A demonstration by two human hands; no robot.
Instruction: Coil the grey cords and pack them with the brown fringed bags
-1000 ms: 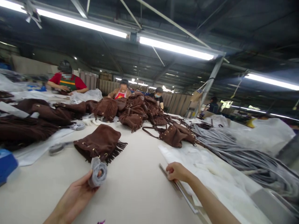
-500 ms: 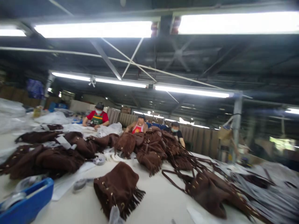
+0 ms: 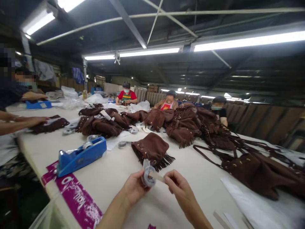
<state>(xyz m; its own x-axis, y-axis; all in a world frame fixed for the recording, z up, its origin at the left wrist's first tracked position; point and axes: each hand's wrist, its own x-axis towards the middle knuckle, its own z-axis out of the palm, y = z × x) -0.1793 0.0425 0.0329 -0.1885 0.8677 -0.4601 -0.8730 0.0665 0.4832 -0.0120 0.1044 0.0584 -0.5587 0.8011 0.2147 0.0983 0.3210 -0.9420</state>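
Note:
My left hand (image 3: 133,190) grips a small grey roll of tape or strap (image 3: 147,172) low in the middle of the view. My right hand (image 3: 179,187) pinches the loose pale end coming off that roll, just to its right. Both hands are closed on it above the cream table (image 3: 119,171). A brown suede fringed pouch bag (image 3: 152,150) lies on the table right behind the roll.
A blue tape dispenser (image 3: 81,156) sits left of my hands near a magenta printed strip (image 3: 76,200) at the table edge. Heaps of brown fringed bags (image 3: 190,124) cover the far table, another (image 3: 257,173) lies right. Several people work around the table; a person's arm (image 3: 21,122) reaches in at left.
The view swung up and left, then back down. My right hand left the flat strip on the right and came over to pinch the end of the roll in my left hand.

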